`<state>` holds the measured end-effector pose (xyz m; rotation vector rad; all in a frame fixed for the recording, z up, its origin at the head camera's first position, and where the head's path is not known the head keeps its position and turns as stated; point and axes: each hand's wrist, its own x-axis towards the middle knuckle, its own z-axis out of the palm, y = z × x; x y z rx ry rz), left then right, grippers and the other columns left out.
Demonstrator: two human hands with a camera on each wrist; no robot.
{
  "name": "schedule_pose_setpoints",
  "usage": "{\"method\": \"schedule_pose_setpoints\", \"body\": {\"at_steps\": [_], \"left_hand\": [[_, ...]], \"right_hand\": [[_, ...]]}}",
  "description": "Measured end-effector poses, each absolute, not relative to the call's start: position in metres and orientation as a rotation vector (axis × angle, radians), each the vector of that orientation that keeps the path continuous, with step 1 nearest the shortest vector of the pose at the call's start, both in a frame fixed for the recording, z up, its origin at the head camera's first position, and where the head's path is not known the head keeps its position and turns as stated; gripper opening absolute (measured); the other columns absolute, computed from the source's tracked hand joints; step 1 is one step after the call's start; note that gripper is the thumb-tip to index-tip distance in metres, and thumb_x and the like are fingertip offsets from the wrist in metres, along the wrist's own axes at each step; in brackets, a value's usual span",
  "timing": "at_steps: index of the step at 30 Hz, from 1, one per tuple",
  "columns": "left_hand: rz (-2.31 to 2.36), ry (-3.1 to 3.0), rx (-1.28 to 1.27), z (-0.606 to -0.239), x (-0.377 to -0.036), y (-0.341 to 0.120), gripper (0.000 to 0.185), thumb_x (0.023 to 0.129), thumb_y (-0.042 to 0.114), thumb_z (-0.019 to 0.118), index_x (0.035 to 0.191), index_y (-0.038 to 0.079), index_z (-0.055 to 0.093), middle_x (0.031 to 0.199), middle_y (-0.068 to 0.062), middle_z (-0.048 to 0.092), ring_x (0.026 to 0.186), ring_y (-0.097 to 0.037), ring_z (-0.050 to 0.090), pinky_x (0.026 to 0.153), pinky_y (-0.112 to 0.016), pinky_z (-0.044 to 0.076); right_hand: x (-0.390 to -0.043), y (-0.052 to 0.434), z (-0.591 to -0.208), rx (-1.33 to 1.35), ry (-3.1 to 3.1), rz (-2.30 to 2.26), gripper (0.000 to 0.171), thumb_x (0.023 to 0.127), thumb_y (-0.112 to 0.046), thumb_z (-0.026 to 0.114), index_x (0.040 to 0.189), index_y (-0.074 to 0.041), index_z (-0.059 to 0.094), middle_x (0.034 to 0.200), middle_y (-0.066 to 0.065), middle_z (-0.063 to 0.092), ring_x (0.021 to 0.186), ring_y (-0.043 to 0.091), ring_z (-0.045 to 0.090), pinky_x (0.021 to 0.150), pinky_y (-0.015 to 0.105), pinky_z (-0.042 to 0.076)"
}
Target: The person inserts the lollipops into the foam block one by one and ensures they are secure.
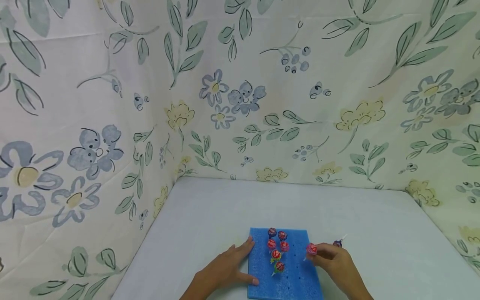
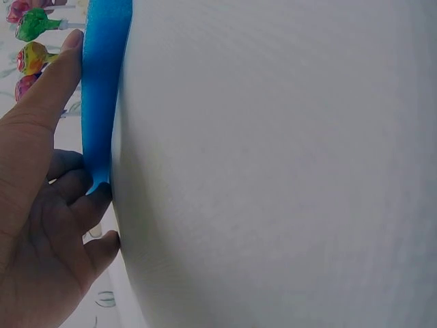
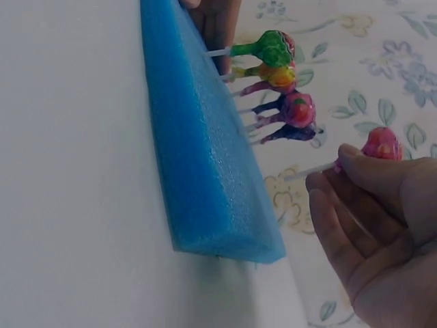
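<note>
A blue foam block lies on the white table with small holes in its top. Several wrapped lollipops stand in it by their sticks, among them a green one nearest me and a dark one at the far end. My left hand rests against the block's left side, its thumb at the top edge. Between thumb and fingers, my right hand pinches a pink lollipop near its head. Its stick points toward the block, its tip apart from the foam in the right wrist view.
Another dark-wrapped lollipop lies on the table just beyond my right hand, partly hidden by it. Floral cloth hangs behind the table and along its left and right sides.
</note>
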<state>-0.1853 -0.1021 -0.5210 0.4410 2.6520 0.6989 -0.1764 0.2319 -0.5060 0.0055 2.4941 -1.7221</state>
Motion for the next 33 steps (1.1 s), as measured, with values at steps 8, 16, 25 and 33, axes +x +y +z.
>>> {"method": "schedule_pose_setpoints", "body": {"at_steps": [8,16,25,33], "left_hand": [[0.697,2.659,0.447,-0.52,-0.184,-0.103,0.109,0.079,0.07,0.083,0.167,0.029,0.035,0.174,0.008,0.031,0.153,-0.044,0.04,0.114,-0.068,0.043],[0.692,2.657,0.45,-0.519,-0.185,-0.102,0.109,0.079,0.071,0.082,0.167,0.029,0.035,0.174,0.008,0.031,0.154,-0.044,0.04,0.115,-0.067,0.043],[0.693,2.651,0.438,-0.521,-0.185,-0.103,0.11,0.078,0.072,0.082,0.168,0.029,0.034,0.174,0.009,0.031,0.154,-0.043,0.04,0.115,-0.067,0.042],[0.686,2.649,0.429,-0.522,-0.186,-0.103,0.11,0.077,0.073,0.081,0.167,0.032,0.034,0.174,0.011,0.03,0.155,-0.042,0.039,0.115,-0.067,0.043]], "right_hand": [[-0.177,0.219,-0.509,-0.189,2.424,-1.754,0.02,0.099,-0.011,0.075,0.111,0.005,0.076,0.104,0.013,0.08,0.092,0.009,0.075,0.08,0.023,0.062],[-0.177,0.208,-0.511,-0.225,2.366,-1.752,0.022,0.098,-0.011,0.075,0.113,0.006,0.075,0.106,0.016,0.079,0.092,0.015,0.075,0.08,0.025,0.062],[-0.179,0.197,-0.516,-0.196,2.402,-1.683,0.015,0.093,-0.005,0.076,0.107,0.003,0.077,0.102,0.012,0.079,0.089,0.02,0.075,0.076,0.029,0.064],[-0.181,0.189,-0.523,-0.222,2.434,-1.64,0.015,0.093,-0.01,0.08,0.105,0.0,0.078,0.101,0.009,0.079,0.09,0.02,0.075,0.076,0.029,0.064]]}}
